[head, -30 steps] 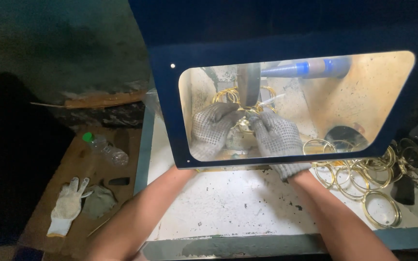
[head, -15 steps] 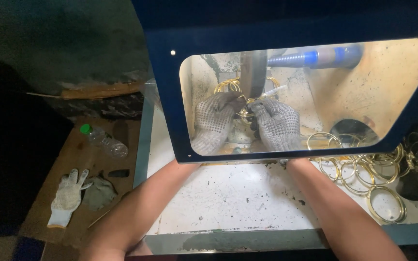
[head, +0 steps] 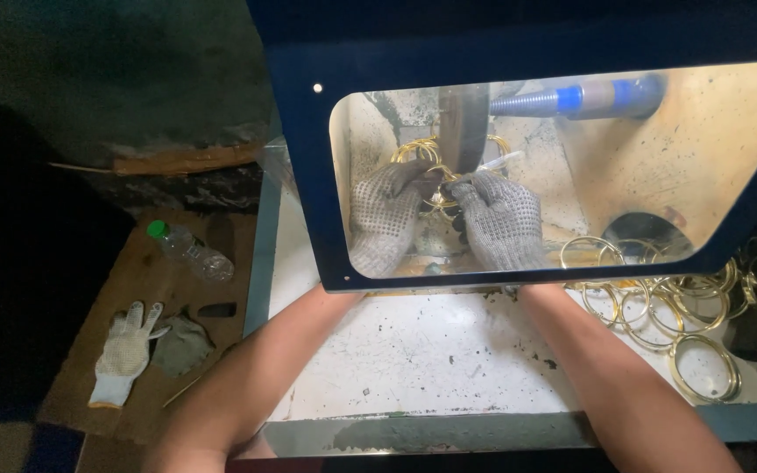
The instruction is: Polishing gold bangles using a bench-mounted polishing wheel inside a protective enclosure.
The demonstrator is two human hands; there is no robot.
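Note:
Both my hands wear grey dotted work gloves and reach behind a clear window in a dark blue guard (head: 308, 175). My left hand (head: 385, 223) and my right hand (head: 501, 219) together grip a brass ring (head: 435, 200), pressed against a dark spinning wheel (head: 463, 131). A blue and grey spindle (head: 584, 98) runs to the right of the wheel. More brass rings (head: 418, 151) hang behind the wheel.
Several loose brass rings (head: 659, 302) lie on the white, dusty bench (head: 422, 350) at the right. To the left, on a lower brown board, lie a white glove (head: 124, 350), a grey rag (head: 181, 343) and a plastic bottle (head: 190, 252) with a green cap.
My view has shifted, so the guard window sits higher and further right. My hands have kept hold of the ring at the wheel, with only slight turning.

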